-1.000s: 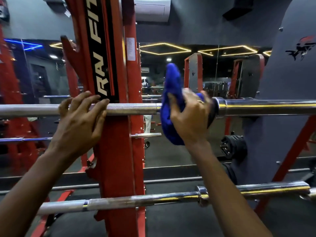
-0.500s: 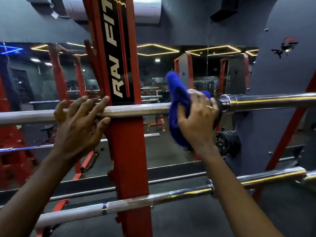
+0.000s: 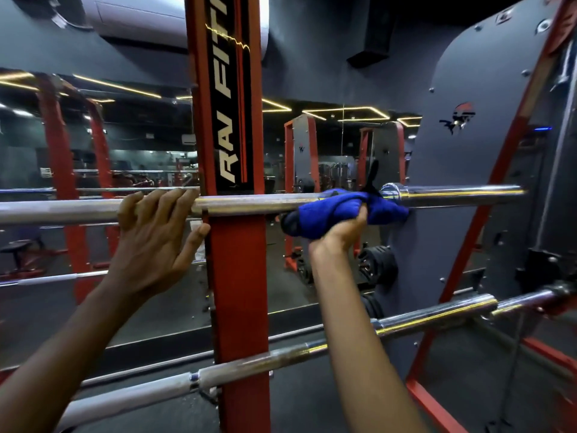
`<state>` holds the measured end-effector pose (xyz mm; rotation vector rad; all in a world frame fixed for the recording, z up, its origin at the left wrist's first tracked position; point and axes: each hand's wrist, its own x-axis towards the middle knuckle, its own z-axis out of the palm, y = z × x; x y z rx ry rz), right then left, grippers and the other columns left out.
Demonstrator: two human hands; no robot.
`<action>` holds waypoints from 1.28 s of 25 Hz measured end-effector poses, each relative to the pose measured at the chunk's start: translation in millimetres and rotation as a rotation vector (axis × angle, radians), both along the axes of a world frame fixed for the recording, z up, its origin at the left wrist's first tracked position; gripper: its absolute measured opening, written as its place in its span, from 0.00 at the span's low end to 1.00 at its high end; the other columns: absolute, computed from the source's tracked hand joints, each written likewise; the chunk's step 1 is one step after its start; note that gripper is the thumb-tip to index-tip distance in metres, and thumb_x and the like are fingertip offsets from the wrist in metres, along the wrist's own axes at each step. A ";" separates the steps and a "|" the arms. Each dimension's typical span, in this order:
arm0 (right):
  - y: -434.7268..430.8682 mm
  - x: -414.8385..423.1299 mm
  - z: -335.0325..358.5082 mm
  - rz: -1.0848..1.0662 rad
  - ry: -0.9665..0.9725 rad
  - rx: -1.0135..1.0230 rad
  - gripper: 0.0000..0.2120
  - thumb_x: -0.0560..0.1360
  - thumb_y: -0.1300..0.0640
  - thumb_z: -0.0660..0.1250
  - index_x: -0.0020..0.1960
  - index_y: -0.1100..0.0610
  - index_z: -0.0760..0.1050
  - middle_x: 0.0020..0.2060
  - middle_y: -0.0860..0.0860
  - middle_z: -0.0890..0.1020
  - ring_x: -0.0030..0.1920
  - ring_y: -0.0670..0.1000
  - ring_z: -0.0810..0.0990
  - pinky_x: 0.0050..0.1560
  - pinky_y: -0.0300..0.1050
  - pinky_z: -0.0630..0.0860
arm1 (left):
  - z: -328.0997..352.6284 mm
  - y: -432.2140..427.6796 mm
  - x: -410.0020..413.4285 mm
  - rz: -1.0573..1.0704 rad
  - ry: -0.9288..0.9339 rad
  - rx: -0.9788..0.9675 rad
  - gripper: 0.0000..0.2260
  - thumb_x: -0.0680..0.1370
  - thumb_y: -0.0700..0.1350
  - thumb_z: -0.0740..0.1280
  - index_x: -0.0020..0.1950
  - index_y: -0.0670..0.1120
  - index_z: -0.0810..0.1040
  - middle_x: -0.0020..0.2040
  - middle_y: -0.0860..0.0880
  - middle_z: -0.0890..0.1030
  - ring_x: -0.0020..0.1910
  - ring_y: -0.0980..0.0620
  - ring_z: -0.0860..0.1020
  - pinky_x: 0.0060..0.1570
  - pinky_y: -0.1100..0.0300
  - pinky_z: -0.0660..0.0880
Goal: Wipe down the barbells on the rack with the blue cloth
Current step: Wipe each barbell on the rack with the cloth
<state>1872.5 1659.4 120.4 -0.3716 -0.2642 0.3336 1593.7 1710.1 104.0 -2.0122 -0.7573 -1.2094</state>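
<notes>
Upper barbell (image 3: 265, 203) runs left-right across mid frame, seated on the red rack upright (image 3: 237, 276). Blue cloth (image 3: 331, 214) wraps the shaft right of centre, just beside the collar of the chrome sleeve (image 3: 452, 195). Right hand (image 3: 340, 235) grips the cloth from below, digits mostly buried in fabric, thumb pressed into it. Left hand (image 3: 156, 239) hooks over the shaft left of the upright, fingers (image 3: 162, 201) close together on top, thumb splayed underneath. Bar axis is horizontal, so the wipe should run along it; the sleeve lies right of the cloth, right hand nearer. Lower barbell (image 3: 281, 354), lower frame, has no hand on it.
</notes>
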 end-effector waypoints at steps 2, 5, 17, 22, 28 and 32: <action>-6.9 11.7 10.4 0.126 0.099 0.153 0.19 0.81 0.37 0.52 0.42 0.50 0.68 0.38 0.50 0.73 0.38 0.54 0.74 0.45 0.43 0.72 | 1.1 0.9 0.1 -0.025 -0.009 -0.006 0.27 0.82 0.59 0.53 0.73 0.42 0.71 0.64 0.43 0.75 0.66 0.41 0.70 0.69 0.42 0.59; -24.7 15.1 13.0 0.288 0.124 0.239 0.26 0.81 0.33 0.49 0.42 0.52 0.72 0.35 0.52 0.78 0.35 0.53 0.76 0.42 0.42 0.73 | 0.7 2.9 -1.7 -0.045 0.000 -0.012 0.27 0.81 0.59 0.54 0.72 0.43 0.72 0.65 0.43 0.74 0.65 0.41 0.70 0.69 0.44 0.58; -25.9 -33.2 -24.4 -0.703 -1.216 -0.489 0.33 0.75 0.55 0.65 0.79 0.50 0.63 0.68 0.52 0.78 0.68 0.55 0.76 0.71 0.60 0.71 | 4.0 7.4 -43.3 0.111 0.018 -0.044 0.25 0.84 0.57 0.51 0.80 0.53 0.66 0.74 0.40 0.69 0.77 0.37 0.61 0.74 0.40 0.54; -31.2 10.8 13.9 -0.830 -0.983 -0.768 0.28 0.73 0.39 0.60 0.61 0.59 0.78 0.53 0.57 0.84 0.57 0.59 0.78 0.72 0.63 0.67 | 16.7 11.9 -83.1 0.150 0.001 -0.094 0.26 0.82 0.60 0.52 0.76 0.49 0.71 0.70 0.35 0.70 0.76 0.32 0.61 0.70 0.38 0.58; -9.6 -67.3 -10.1 -0.846 -1.346 -0.579 0.15 0.77 0.43 0.64 0.54 0.54 0.76 0.46 0.46 0.80 0.54 0.50 0.78 0.76 0.56 0.61 | 12.2 13.0 -86.2 0.123 -0.016 -0.103 0.24 0.83 0.58 0.53 0.74 0.49 0.72 0.63 0.36 0.75 0.69 0.32 0.66 0.67 0.36 0.59; -0.8 -37.2 -26.3 -0.925 -1.259 -0.498 0.18 0.76 0.47 0.66 0.59 0.58 0.74 0.51 0.54 0.81 0.58 0.56 0.79 0.73 0.62 0.65 | 10.9 13.1 -91.6 0.086 -0.015 -0.121 0.23 0.84 0.58 0.51 0.75 0.52 0.71 0.58 0.40 0.75 0.61 0.36 0.69 0.67 0.39 0.59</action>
